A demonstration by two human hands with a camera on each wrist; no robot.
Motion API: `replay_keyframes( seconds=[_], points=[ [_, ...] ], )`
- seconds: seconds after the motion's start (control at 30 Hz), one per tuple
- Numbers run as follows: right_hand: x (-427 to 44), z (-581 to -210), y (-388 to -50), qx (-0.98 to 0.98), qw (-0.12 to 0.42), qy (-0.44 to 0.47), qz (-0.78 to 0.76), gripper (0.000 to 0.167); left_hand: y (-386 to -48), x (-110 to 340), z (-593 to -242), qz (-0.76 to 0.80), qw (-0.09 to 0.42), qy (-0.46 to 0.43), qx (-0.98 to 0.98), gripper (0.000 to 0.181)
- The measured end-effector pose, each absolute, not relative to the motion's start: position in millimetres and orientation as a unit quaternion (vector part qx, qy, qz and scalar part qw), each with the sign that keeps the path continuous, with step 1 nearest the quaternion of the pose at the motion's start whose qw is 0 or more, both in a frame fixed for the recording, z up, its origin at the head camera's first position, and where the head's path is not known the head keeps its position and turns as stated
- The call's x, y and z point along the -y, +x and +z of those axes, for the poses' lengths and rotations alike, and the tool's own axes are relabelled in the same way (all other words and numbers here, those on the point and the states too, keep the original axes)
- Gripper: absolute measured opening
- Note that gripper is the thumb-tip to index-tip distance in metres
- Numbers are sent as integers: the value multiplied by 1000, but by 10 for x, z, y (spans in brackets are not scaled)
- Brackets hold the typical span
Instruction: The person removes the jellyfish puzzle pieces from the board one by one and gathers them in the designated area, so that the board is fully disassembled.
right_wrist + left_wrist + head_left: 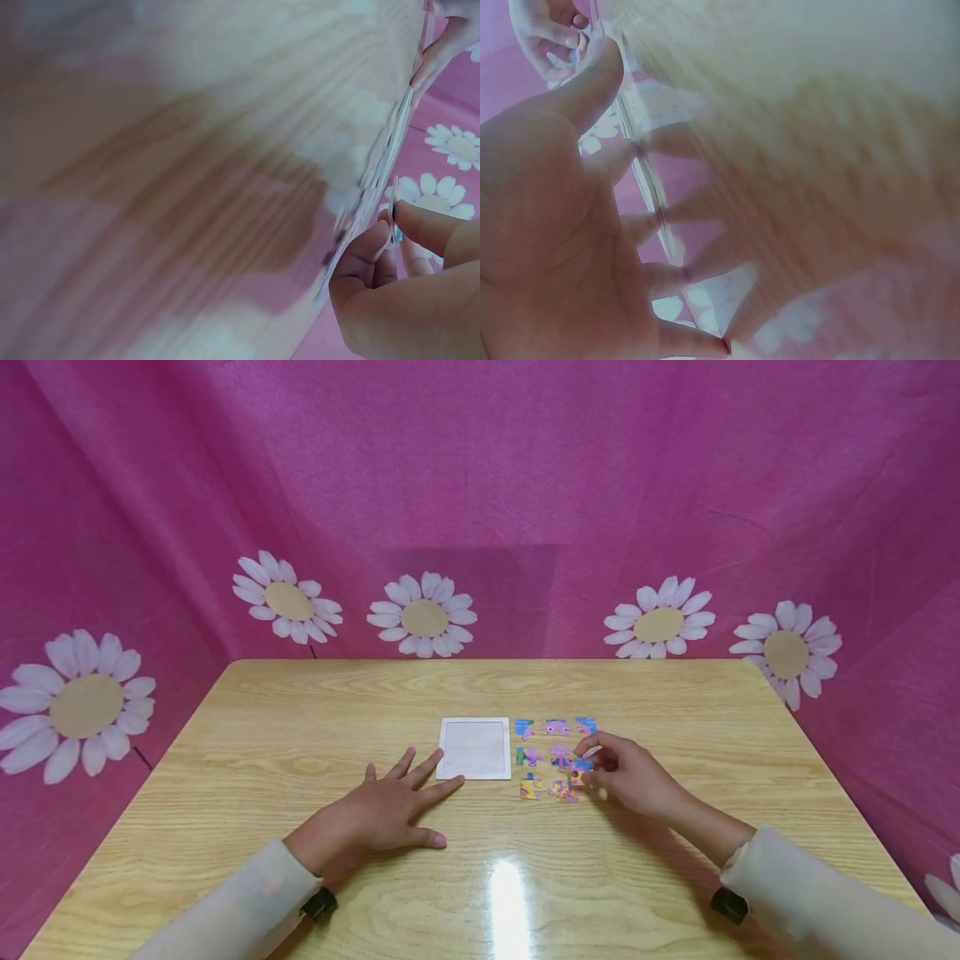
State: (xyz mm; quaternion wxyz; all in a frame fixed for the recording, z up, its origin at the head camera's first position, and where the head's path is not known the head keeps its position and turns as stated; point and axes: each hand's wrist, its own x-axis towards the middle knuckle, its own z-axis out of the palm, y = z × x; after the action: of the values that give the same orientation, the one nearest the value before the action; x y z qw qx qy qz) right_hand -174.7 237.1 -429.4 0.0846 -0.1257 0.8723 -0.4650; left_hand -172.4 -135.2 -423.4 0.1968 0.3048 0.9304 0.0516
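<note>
A square white puzzle tray [474,750] lies on the table with nothing in its recess. My left hand [386,814] rests on the tabletop with spread fingers, its index and middle fingertips at the tray's left and lower edges. Right of the tray, several jigsaw pieces lie in loose rows, among them a pink one with eyes [557,727] and a yellow one [530,788]. My right hand [637,777] pinches a thin jigsaw piece [394,214] between thumb and fingers, raised off the table. Part of the row beneath is hidden by that piece and hand.
The wooden table [337,710] extends to a pink curtain [480,468] with white daisies behind and at both sides. A bright light reflection [510,910] falls on the front of the table.
</note>
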Motion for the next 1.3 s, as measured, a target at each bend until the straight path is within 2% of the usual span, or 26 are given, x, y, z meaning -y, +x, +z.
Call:
replay_keyframes(
  seconds=[0.37,0.63,0.93,1.3],
  points=[
    [-2617,-4382,-1655,-882,88,-130,-444,23,-1716,1353,-4233,58,198,301,-931,82],
    [-2625,-4409,-1621,-906,64,-137,-395,22,-1718,1350,-4222,60,198,301,-931,81],
    [-2617,-4431,-1626,-909,63,-153,-384,21,-1726,1351,-4223,55,202,302,-930,81],
    [-2610,-4422,-1656,-901,95,-133,-401,23,-1745,1358,-4213,68,205,297,-930,79]
  ],
)
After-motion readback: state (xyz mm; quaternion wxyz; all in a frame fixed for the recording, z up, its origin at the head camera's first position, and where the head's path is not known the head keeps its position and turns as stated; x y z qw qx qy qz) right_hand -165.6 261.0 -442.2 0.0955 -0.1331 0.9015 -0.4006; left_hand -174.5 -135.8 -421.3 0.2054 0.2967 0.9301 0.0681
